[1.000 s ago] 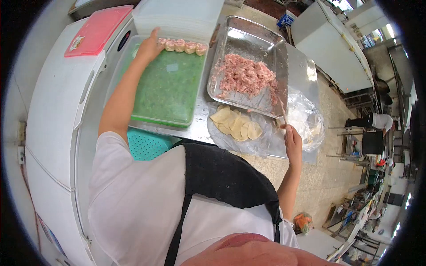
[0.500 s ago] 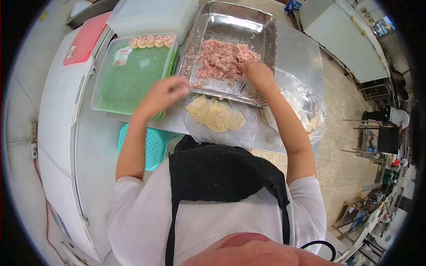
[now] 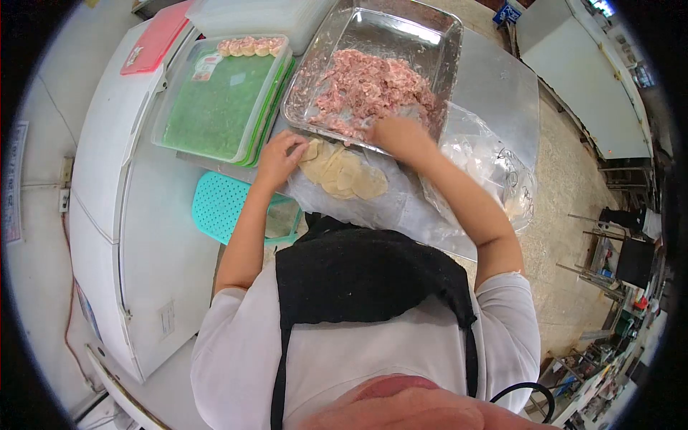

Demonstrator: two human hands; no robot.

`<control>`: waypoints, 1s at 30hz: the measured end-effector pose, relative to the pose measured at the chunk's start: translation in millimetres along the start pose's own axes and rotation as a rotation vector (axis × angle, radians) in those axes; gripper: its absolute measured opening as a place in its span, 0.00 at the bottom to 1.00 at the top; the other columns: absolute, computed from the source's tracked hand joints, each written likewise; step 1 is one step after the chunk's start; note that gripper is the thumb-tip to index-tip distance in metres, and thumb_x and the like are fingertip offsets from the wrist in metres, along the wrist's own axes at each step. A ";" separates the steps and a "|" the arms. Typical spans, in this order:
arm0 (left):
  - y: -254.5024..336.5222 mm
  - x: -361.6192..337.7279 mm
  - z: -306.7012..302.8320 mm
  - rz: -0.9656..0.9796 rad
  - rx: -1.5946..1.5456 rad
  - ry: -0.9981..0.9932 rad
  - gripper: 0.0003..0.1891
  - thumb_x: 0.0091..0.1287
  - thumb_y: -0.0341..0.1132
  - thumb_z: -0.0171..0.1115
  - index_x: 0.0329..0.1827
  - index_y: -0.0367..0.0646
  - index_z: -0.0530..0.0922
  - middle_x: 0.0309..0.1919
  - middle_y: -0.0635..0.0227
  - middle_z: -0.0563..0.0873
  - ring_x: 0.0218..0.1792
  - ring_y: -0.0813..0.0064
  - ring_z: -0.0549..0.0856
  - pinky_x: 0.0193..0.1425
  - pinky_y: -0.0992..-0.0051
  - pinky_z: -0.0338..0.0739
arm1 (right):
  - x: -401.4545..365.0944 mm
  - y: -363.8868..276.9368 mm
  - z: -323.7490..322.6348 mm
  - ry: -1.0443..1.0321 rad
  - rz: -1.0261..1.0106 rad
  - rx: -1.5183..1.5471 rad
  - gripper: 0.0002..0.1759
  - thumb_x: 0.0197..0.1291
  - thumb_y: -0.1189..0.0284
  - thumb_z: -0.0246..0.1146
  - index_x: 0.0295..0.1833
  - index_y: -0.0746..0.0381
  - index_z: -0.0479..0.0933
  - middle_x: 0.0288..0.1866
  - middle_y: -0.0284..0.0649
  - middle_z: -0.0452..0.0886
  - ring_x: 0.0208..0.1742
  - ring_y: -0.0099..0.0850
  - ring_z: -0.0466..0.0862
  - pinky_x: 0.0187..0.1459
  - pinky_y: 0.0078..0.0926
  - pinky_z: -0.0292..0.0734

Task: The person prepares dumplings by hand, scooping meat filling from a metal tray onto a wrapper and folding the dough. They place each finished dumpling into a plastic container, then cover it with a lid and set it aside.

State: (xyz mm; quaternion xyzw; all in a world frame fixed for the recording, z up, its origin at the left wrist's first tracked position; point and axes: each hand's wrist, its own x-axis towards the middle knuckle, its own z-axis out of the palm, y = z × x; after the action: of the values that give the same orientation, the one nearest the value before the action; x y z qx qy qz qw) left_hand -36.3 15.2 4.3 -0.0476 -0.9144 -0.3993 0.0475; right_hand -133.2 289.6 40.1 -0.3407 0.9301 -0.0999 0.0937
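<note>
Round, pale dough wrappers (image 3: 342,172) lie overlapping on a clear plastic sheet (image 3: 387,208) close to my body. My left hand (image 3: 278,159) is at their left end, thumb and fingers closed on the edge of a wrapper. Behind them stands a deep metal tray (image 3: 290,107) holding a mound of raw minced meat (image 3: 373,82). My right hand (image 3: 403,136) is over the tray's near rim, at the meat's edge. Its fingers look curled, but blur and the hand's back hide what they hold.
Left of the tray, a clear container with a green base (image 3: 208,107) has a row of filled dumplings (image 3: 251,46) along its far edge. A crumpled plastic bag (image 3: 494,168) lies at right. A turquoise perforated basket (image 3: 222,204) sits below the table edge, beside a white freezer (image 3: 161,251).
My left hand has come down from beside the tray to the wrappers and closed on one's edge. My right hand has moved toward the tray's near rim. The camera view has shifted slightly.
</note>
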 end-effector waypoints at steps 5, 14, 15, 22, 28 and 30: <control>-13.7 -0.2 3.2 -0.362 -0.697 0.136 0.07 0.66 0.34 0.61 0.42 0.41 0.80 0.36 0.65 0.85 0.40 0.65 0.83 0.46 0.71 0.76 | 6.3 11.2 -14.4 0.062 -0.043 0.231 0.17 0.63 0.64 0.54 0.33 0.64 0.82 0.32 0.52 0.84 0.36 0.51 0.85 0.39 0.49 0.79; -6.3 -3.2 21.0 0.005 -0.260 -0.094 0.22 0.59 0.41 0.70 0.53 0.44 0.76 0.46 0.65 0.81 0.45 0.69 0.81 0.49 0.71 0.76 | 57.5 -25.3 -4.2 0.196 0.012 -0.262 0.11 0.53 0.70 0.58 0.27 0.64 0.81 0.29 0.49 0.84 0.33 0.43 0.87 0.32 0.40 0.81; -9.7 -2.8 26.6 0.123 -0.121 -0.100 0.22 0.57 0.41 0.71 0.52 0.44 0.77 0.47 0.63 0.80 0.46 0.65 0.81 0.49 0.69 0.76 | 47.3 -37.1 -4.4 0.206 -0.061 -0.233 0.11 0.53 0.70 0.58 0.27 0.64 0.82 0.28 0.48 0.84 0.32 0.44 0.87 0.32 0.41 0.81; -35.5 15.0 3.0 0.114 -0.291 -0.305 0.12 0.62 0.38 0.65 0.42 0.39 0.81 0.40 0.58 0.81 0.44 0.58 0.80 0.51 0.67 0.74 | 47.3 -56.7 -62.1 0.041 0.092 -0.330 0.10 0.53 0.70 0.58 0.28 0.62 0.83 0.26 0.47 0.83 0.31 0.45 0.86 0.31 0.41 0.80; -47.6 19.1 3.9 0.324 -0.297 -0.179 0.10 0.65 0.36 0.61 0.40 0.38 0.83 0.36 0.58 0.82 0.42 0.58 0.81 0.48 0.67 0.75 | 43.3 -105.0 -9.5 0.091 0.053 -0.243 0.10 0.55 0.69 0.59 0.30 0.62 0.83 0.26 0.50 0.83 0.31 0.47 0.86 0.31 0.44 0.80; -51.1 20.2 2.0 0.406 -0.220 -0.176 0.11 0.67 0.36 0.60 0.42 0.37 0.83 0.37 0.58 0.83 0.42 0.59 0.82 0.50 0.68 0.75 | 46.0 -97.6 -22.6 -0.053 0.154 -0.204 0.10 0.55 0.67 0.59 0.33 0.60 0.83 0.27 0.52 0.83 0.32 0.48 0.86 0.32 0.44 0.80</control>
State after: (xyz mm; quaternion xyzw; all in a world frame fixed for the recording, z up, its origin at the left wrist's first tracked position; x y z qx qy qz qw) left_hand -62.8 -16.9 -31.5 -0.2697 -0.8376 -0.4733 0.0416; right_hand -113.2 189.3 81.3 -0.2785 0.9561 0.0119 0.0905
